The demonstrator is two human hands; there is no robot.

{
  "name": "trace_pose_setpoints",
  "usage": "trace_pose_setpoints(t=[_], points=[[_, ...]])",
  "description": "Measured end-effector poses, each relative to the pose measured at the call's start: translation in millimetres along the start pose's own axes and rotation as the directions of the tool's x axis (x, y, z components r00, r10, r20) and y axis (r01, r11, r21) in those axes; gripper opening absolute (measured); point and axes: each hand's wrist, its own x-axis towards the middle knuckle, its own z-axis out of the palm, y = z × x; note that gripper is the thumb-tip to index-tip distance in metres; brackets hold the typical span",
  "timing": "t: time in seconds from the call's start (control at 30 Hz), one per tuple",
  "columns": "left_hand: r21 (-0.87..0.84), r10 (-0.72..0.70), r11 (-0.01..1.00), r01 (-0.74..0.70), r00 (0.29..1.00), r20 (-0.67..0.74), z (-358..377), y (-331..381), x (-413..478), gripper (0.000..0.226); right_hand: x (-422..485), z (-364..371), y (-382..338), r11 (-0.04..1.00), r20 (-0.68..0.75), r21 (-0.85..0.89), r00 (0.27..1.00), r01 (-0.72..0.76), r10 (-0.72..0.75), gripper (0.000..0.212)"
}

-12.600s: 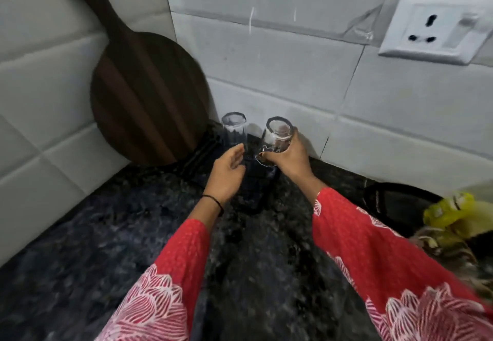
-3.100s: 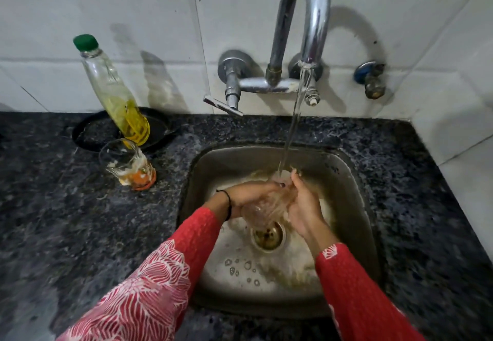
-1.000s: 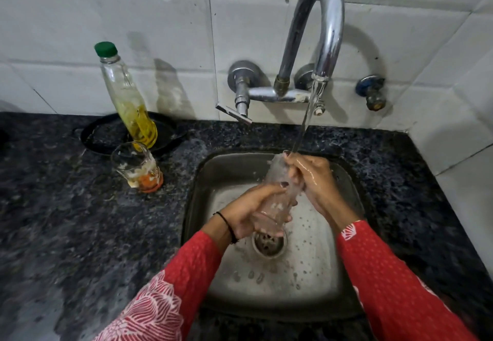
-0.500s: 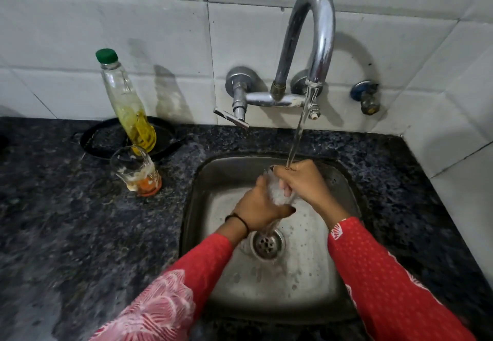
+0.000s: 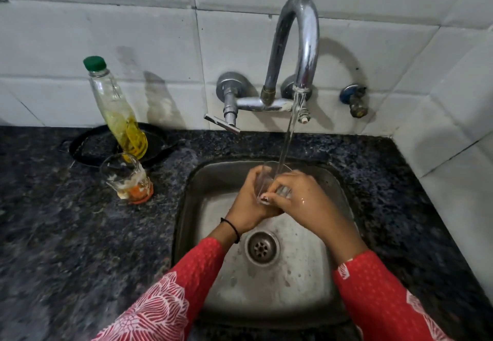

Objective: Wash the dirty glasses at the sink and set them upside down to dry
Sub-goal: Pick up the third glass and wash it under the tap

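A clear drinking glass [image 5: 266,180] stands upright over the steel sink [image 5: 333,300], mouth up under the running stream from the tap [image 5: 298,47]. My left hand [image 5: 248,202] wraps its left side and my right hand [image 5: 301,202] covers its right side and base, so most of the glass is hidden. A second glass [image 5: 125,178] with orange and white residue stands upright on the dark granite counter [image 5: 66,247], left of the sink.
A bottle [image 5: 117,116] with a green cap and yellow liquid leans in a black round holder [image 5: 85,146] behind the dirty glass. A tap lever [image 5: 221,123] sticks out over the sink's back edge. A small valve [image 5: 354,100] sits on the white tiled wall.
The glass was held higher and tilted while being rubbed; now it sits upright under the stream with both hands around it.
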Motion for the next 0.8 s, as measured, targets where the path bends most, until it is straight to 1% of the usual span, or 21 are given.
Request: trace_pose_setpoints(t=[0.07,0.1,0.17,0.2,0.23,0.27,0.3,0.33,0.37,0.4,0.43,0.47,0.5,0.53,0.57,0.6,0.63,0.67,0.7,0.73,0.8], points=[[-0.027,0.000,1.000,0.001,1.000,0.014,2,-2,-1,0.081,-10,-3,-4,0.996,0.067,-0.085,0.998,-0.001,0.007,0.006],[-0.032,0.001,1.000,-0.001,1.000,0.022,3,-3,-1,0.080,-14,-3,-4,0.994,0.055,-0.109,0.998,0.005,0.001,0.008],[-0.032,-0.024,0.999,0.025,0.999,0.027,4,-4,-3,0.078,-19,1,-3,0.990,-0.012,-0.139,1.000,0.010,-0.011,0.011],[-0.038,-0.061,0.997,0.062,0.998,0.017,5,-3,-5,0.075,-21,6,-2,0.990,-0.060,-0.139,0.998,0.027,-0.035,0.012],[-0.074,-0.130,0.989,0.132,0.991,0.020,3,-3,-7,0.071,-21,13,2,0.991,-0.120,-0.118,0.990,0.060,-0.074,0.012],[-0.168,-0.215,0.961,0.220,0.976,0.045,0,-5,-10,0.066,-22,18,5,0.991,-0.196,-0.086,0.974,0.099,-0.114,0.012],[-0.310,-0.298,0.898,0.312,0.950,0.094,-4,-6,-12,0.060,-21,22,9,0.990,-0.286,-0.052,0.948,0.132,-0.141,0.010],[-0.469,-0.349,0.795,0.385,0.922,0.166,-9,-10,-14,0.055,-20,25,11,0.989,-0.379,-0.011,0.915,0.148,-0.141,0.009],[-0.619,-0.370,0.662,0.423,0.902,0.222,-14,-12,-15,0.051,-19,28,13,0.988,-0.448,0.050,0.888,0.143,-0.106,0.010],[-0.713,-0.371,0.565,0.416,0.900,0.230,-16,-12,-14,0.050,-18,31,13,0.983,-0.494,0.135,0.868,0.125,-0.043,0.011],[-0.762,-0.370,0.512,0.397,0.902,0.221,-15,-8,-13,0.051,-16,36,14,0.957,-0.515,0.274,0.855,0.095,0.063,0.013],[-0.762,-0.373,0.534,0.367,0.911,0.177,-14,-4,-11,0.047,-15,41,14,0.880,-0.505,0.471,0.836,0.056,0.217,0.016],[-0.727,-0.374,0.597,0.339,0.920,0.121,-11,3,-9,0.038,-14,46,13,0.715,-0.445,0.698,0.795,0.020,0.412,0.020],[-0.657,-0.370,0.689,0.304,0.928,0.041,-10,8,-6,0.031,-12,49,13,0.462,-0.328,0.887,0.729,0.019,0.600,0.019],[-0.595,-0.346,0.761,0.260,0.938,-0.033,-8,14,-4,0.028,-12,50,15,0.179,-0.166,0.983,0.669,0.050,0.724,0.018],[-0.533,-0.303,0.818,0.216,0.950,-0.081,-8,19,-2,0.028,-12,54,18,-0.068,0.013,0.996,0.649,0.060,0.760,0.017],[-0.490,-0.255,0.853,0.177,0.962,-0.096,-8,25,1,0.029,-12,58,20,-0.261,0.163,0.964,0.650,0.057,0.743,0.015],[-0.429,-0.203,0.891,0.146,0.975,-0.091,-8,29,5,0.027,-14,62,20,-0.384,0.266,0.922,0.662,0.037,0.701,0.016],[-0.350,-0.165,0.928,0.129,0.983,-0.077,-6,36,8,0.023,-15,69,20,-0.444,0.321,0.896,0.677,0.009,0.662,0.021],[-0.250,-0.137,0.961,0.117,0.988,-0.065,-4,41,10,0.020,-15,74,18,-0.469,0.344,0.883,0.692,-0.009,0.635,0.026],[-0.140,-0.116,0.984,0.108,0.992,-0.049,1,47,13,0.018,-15,77,15,-0.498,0.361,0.867,0.704,-0.012,0.612,0.031]])
